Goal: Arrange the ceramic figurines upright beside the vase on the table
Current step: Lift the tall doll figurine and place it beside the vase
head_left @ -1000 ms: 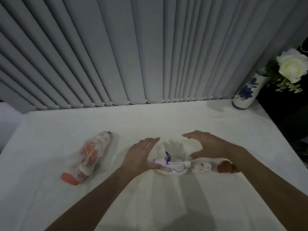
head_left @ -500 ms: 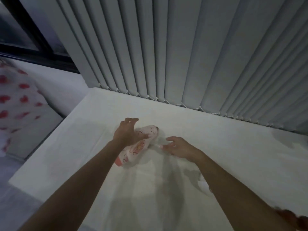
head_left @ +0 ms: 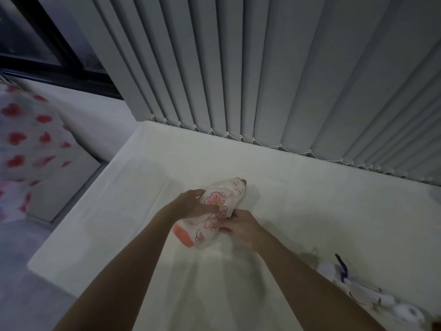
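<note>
A white ceramic figurine with pink flowers and an orange base (head_left: 216, 204) lies on its side on the white table (head_left: 310, 211), head pointing to the far right. My left hand (head_left: 193, 205) grips its upper left side. My right hand (head_left: 241, 226) holds its lower right side near the base. A second white figurine with purple marks (head_left: 362, 290) lies flat at the lower right, partly cut off by the frame edge. The vase is out of view.
Grey vertical blinds (head_left: 262, 80) hang along the table's far edge. The table's left edge (head_left: 78, 206) drops to the floor. A white cloth with red hearts (head_left: 26, 144) sits at the far left, beside a dark window frame (head_left: 59, 56).
The view has swung left, away from the vase. Both hands left the purple-marked figurine and closed around the pink-flowered one; half a second ago only the left hand touched it.
</note>
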`<state>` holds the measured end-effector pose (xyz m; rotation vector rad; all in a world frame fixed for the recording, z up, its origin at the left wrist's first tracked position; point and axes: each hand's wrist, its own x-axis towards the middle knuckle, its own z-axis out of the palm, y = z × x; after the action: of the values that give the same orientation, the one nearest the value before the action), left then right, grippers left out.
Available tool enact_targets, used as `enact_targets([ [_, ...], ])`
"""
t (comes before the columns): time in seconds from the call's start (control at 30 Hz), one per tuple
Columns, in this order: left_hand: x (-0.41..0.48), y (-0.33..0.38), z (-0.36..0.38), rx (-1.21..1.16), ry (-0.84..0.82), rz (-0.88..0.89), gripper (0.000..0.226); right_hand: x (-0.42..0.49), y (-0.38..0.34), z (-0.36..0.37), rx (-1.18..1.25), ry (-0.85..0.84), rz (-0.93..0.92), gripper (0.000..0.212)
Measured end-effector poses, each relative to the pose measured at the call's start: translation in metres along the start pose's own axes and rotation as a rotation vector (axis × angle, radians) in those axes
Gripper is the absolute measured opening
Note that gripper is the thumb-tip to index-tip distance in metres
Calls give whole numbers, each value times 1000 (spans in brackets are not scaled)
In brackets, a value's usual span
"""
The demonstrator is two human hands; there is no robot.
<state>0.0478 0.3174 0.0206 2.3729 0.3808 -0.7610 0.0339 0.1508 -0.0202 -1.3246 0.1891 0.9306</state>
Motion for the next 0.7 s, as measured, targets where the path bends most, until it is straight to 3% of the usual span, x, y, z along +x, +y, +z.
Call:
enact_targets([
  [0.17,-17,21,7,-263,58,132,51,-25,-32,-20,-275,191,-112,28],
  [0.27,-28,40,21,-415,65,222,44,-51,-48,-37,-400,282,-163,44],
  [0.53,-54,75,79,-564,26,438,69,-127,-44,-69,-737,502,-301,67],
  [0.7,-68,71,111,-606,-3,528,65,-152,-18,-72,-788,578,-280,70],
])
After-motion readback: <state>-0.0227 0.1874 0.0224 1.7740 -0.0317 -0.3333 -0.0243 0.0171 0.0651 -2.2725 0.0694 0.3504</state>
